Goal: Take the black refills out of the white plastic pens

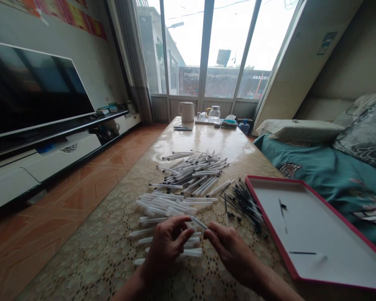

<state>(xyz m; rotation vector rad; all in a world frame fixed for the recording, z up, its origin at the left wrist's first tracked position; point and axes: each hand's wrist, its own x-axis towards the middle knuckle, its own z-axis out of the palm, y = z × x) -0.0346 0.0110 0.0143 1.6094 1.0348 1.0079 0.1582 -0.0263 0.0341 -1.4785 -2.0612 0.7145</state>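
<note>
A slim whitish pen (198, 222) is held slantwise between my two hands above the table. My right hand (227, 244) pinches its near end between thumb and fingers. At its far end, my left hand (171, 240) has thumb and curled fingers around it; the exact contact is partly hidden. Under and beside my left hand lie loose translucent white pen barrels (163, 205). Beyond them spreads a heap of white pens with dark ends (196, 169). Right of my right hand is a pile of thin black refills with dark caps (246, 205).
A shallow red-rimmed tray (274, 228) at right holds a few dark pen parts (302, 253). On the far end of the patterned table (109, 238) stand a beige kettle (187, 112) and a glass pitcher (214, 113). A teal-covered sofa (278, 156) borders the right side.
</note>
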